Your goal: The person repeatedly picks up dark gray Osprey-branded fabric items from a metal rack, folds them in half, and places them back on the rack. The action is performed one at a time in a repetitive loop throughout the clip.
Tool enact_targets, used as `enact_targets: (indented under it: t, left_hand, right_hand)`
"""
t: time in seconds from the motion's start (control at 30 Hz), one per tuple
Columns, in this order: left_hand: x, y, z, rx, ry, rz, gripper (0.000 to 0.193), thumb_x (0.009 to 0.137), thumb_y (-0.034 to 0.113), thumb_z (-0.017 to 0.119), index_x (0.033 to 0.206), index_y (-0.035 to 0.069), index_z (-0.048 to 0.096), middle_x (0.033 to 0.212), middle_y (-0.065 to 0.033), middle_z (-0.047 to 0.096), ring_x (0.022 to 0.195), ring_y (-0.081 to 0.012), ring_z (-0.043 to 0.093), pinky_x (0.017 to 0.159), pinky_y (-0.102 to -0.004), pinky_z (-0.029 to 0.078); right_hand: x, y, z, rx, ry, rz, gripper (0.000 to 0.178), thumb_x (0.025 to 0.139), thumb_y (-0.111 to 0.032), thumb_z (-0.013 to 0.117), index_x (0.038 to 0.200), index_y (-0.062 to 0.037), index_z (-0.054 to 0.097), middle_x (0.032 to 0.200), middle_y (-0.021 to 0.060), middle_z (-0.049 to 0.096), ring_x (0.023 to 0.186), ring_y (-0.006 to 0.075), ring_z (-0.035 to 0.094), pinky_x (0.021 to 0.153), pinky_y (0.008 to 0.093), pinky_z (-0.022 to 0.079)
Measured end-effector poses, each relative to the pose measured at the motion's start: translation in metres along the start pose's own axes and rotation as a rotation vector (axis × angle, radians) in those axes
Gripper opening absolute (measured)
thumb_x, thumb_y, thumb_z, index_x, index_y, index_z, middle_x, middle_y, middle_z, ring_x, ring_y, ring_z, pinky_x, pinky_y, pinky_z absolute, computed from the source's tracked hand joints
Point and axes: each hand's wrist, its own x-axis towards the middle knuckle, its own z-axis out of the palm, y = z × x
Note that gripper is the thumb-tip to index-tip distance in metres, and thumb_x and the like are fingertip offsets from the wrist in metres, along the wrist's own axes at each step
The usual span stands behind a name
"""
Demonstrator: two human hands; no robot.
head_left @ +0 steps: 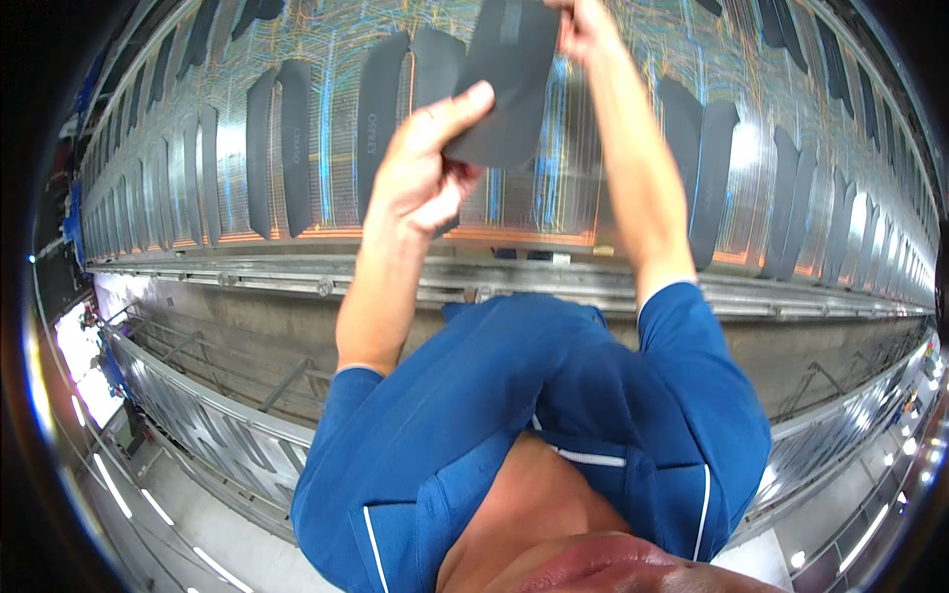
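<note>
Both my hands hold up a dark grey flat panel (512, 94) with a rounded lower end. My left hand (430, 153) grips its lower left edge, thumb on the upper face and fingers curled beneath. At the panel's far right corner, close to the picture's top edge, my right hand (585, 35) pinches it; part of that grip is hidden. The panel hangs over a wide table (583, 212) printed with coloured lines. Just left of it lies a similar grey panel (381, 138), and another grey panel (712, 183) rests to the right of my right forearm.
Rows of matching grey panels (297, 148) stretch across the table on both sides. A metal rail (376, 282) runs along the table's near edge, in front of my body. Behind me are a walkway with railings (287, 385) and another metal-sided table (213, 400).
</note>
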Motion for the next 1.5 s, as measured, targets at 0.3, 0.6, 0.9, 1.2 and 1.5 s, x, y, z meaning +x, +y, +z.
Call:
enact_targets:
  t: [0.3, 0.6, 0.9, 1.2, 1.5]
  left_hand:
    - [0.04, -0.102, -0.068, 0.383, 0.096, -0.249, 0.032, 0.094, 0.021, 0.077, 0.112, -0.005, 0.068, 0.101, -0.0111, 0.074, 0.085, -0.015, 0.074, 0.07, -0.0251, 0.063]
    - [0.053, -0.224, -0.158, 0.402, 0.34, -0.492, 0.022, 0.095, 0.007, 0.072, 0.114, -0.004, 0.069, 0.105, -0.0139, 0.073, 0.087, -0.0207, 0.075, 0.074, -0.0289, 0.066]
    - [0.056, -0.261, -0.191, 0.588, 0.401, -0.512, 0.021, 0.096, 0.017, 0.075, 0.1, -0.003, 0.069, 0.091, -0.012, 0.073, 0.075, -0.016, 0.074, 0.058, -0.0233, 0.061]
    - [0.056, -0.259, -0.2, 0.686, 0.339, -0.494, 0.019, 0.095, 0.017, 0.074, 0.096, 0.0, 0.067, 0.085, -0.0106, 0.073, 0.071, -0.0136, 0.071, 0.056, -0.0237, 0.059]
    - [0.043, -0.267, -0.191, 0.74, 0.388, -0.361, 0.023, 0.094, 0.016, 0.072, 0.102, -0.004, 0.069, 0.083, -0.0117, 0.074, 0.068, -0.0135, 0.072, 0.054, -0.0234, 0.057]
  right_hand:
    - [-0.001, -0.027, -0.054, -0.43, -0.002, -0.142, 0.01, 0.093, -0.013, 0.074, 0.088, -0.0058, 0.069, 0.075, 0.0001, 0.066, 0.055, 0.007, 0.056, 0.049, 0.022, 0.05]
    - [-0.004, 0.096, -0.156, -0.729, 0.341, 0.021, 0.043, 0.091, -0.016, 0.081, 0.129, -0.0017, 0.066, 0.09, 0.0019, 0.072, 0.073, 0.0078, 0.061, 0.063, 0.0253, 0.053]
    - [-0.02, 0.109, -0.153, -0.874, 0.511, -0.187, 0.038, 0.085, -0.019, 0.083, 0.12, -0.0089, 0.074, 0.094, 0.0077, 0.079, 0.081, 0.0148, 0.072, 0.077, 0.0299, 0.056]
    - [-0.112, 0.127, -0.169, -0.898, 0.641, -0.273, 0.022, 0.097, -0.013, 0.068, 0.117, -0.0079, 0.073, 0.091, 0.0069, 0.079, 0.079, 0.0106, 0.075, 0.071, 0.0255, 0.056]
    - [-0.217, 0.158, -0.221, -0.587, 0.65, -0.243, 0.021, 0.1, -0.009, 0.063, 0.119, -0.004, 0.07, 0.092, 0.0126, 0.077, 0.077, 0.0153, 0.074, 0.065, 0.0267, 0.056]
